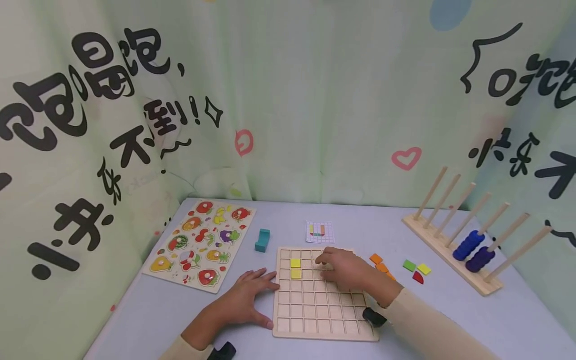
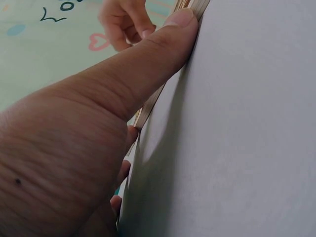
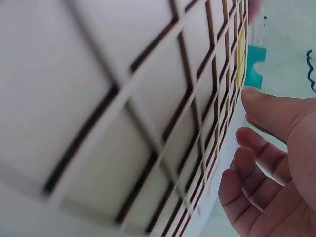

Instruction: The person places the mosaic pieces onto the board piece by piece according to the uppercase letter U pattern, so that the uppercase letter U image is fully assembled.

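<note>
A wooden grid board [image 1: 315, 327] lies on the table with two yellow square tiles [image 1: 295, 263] in neighbouring cells of its upper left part. My left hand [image 1: 247, 297] rests at the board's left edge, fingers spread; in the left wrist view its thumb [image 2: 158, 47] lies along that edge. Over the board's upper middle is my right hand [image 1: 344, 270], palm down, covering some cells. In the right wrist view, one digit reaches to the grid surface while the other fingers [image 3: 242, 190] are loosely bent, with no piece showing between them.
Right of the board lie orange pieces [image 1: 376, 259], a green piece [image 1: 409, 265], a yellow one [image 1: 424, 269] and a red wedge [image 1: 418, 277]. A pattern card [image 1: 320, 232] and teal block [image 1: 263, 240] sit behind. A fruit puzzle [image 1: 202, 240] and peg stand [image 1: 450, 240] flank them.
</note>
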Available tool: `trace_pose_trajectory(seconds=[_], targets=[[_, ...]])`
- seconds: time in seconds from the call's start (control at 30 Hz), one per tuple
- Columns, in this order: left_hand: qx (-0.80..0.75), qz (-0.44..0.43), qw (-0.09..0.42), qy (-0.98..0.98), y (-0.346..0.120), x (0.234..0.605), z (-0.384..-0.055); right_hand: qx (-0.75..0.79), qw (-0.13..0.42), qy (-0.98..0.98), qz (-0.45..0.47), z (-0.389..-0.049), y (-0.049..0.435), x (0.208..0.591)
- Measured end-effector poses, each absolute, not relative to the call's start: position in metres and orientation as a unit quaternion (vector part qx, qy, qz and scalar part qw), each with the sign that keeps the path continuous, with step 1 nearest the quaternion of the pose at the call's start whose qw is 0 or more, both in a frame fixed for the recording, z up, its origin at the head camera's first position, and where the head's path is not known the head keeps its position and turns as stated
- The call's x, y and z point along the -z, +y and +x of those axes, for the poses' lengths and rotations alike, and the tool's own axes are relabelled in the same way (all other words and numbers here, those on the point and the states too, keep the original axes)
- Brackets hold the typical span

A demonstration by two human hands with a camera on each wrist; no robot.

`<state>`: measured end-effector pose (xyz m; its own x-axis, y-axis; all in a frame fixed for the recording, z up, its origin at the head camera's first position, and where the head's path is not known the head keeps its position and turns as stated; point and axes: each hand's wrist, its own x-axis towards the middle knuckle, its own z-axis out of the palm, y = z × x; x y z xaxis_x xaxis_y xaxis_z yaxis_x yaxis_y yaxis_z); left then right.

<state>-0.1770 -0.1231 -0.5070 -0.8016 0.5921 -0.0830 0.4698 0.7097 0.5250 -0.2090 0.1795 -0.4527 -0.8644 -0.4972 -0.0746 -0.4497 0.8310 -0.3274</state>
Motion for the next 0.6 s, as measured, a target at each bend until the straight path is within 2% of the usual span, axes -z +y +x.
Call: trace_pose_trajectory(seconds=[0.6], targets=[[-0.249,0.29,0.119,0.916,-0.124,0.506,-0.176,0.161,0.025,0.964,-0.21,-0.196,0.272,0.45]])
